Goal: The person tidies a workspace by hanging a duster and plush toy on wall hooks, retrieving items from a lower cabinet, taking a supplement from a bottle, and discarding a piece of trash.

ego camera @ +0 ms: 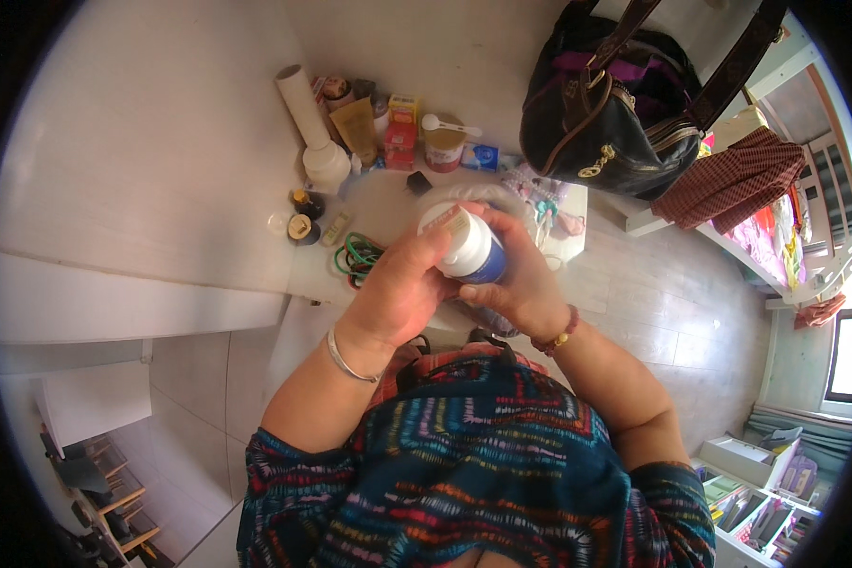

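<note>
Both hands hold a white plastic bottle [472, 245] with a blue label, raised above a white tabletop [390, 206]. Around its lower body wraps my right hand [529, 277], the thumb toward me. My left hand [405, 284] has its thumb at the side of the white cap, which faces up and carries writing. Fingers hide part of the label. Behind the bottle sits a pale, clear-looking round thing that I cannot name for certain. A tangle of green and dark cords or hair bands [358, 257] lies left of my hands.
Along the wall stand a white cardboard-like tube [304, 106], a gold squeeze tube [356, 128], small boxes [400, 145] and a tub [444, 153] with a white scoop [452, 126] on top. Small bottles [305, 206] stand at left. A black handbag [596, 106] hangs at upper right.
</note>
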The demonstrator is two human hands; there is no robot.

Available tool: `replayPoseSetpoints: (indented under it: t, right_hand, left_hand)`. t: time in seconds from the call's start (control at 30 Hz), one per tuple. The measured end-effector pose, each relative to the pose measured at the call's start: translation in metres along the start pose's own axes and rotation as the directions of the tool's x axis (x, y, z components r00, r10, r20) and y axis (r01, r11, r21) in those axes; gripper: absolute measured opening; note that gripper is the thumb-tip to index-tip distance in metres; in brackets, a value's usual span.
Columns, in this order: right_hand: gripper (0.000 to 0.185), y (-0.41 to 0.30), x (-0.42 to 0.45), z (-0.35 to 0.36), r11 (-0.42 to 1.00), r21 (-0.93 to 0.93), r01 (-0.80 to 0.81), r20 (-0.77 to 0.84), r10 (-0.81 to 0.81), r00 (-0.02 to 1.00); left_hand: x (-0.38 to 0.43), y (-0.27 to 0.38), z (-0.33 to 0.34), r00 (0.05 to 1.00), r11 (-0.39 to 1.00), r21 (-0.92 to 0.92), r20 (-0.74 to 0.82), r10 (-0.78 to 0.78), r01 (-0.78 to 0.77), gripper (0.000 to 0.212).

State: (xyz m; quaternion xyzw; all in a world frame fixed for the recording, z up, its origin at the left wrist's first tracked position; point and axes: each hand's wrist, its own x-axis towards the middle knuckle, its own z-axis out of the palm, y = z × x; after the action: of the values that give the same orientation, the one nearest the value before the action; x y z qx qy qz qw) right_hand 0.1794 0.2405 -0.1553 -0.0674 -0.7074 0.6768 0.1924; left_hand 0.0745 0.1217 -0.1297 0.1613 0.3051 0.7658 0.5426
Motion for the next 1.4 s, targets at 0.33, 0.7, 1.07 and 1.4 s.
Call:
replayPoseSetpoints:
  t: [0.33,0.7,1.07,1.4]
  right_hand:
    - [0.065,0.019,0.0,0.014,0.987,0.128,-0.1,-0.029,0.104,0.994]
    - [0.057,0.047,0.084,0.001,0.836,-0.518,-0.179,-0.207,0.081,0.975]
    - [0.055,0.175,0.212,0.025,0.777,-0.571,-0.265,-0.499,-0.073,0.863]
    - [0.052,0.189,0.238,0.049,0.732,-0.599,-0.324,-0.526,-0.054,0.849]
  left_hand:
    - [-0.003,-0.009,-0.015,0.993,0.975,0.212,-0.075,0.086,-0.068,0.04]
    - [-0.018,-0.01,-0.08,0.937,0.9,0.435,-0.3,0.18,-0.034,0.072]
    - [-0.1,-0.035,-0.137,0.716,0.935,0.318,-0.688,0.115,0.155,0.045]
    - [-0.141,-0.049,-0.167,0.598,0.937,0.271,-0.796,0.091,0.219,0.044]
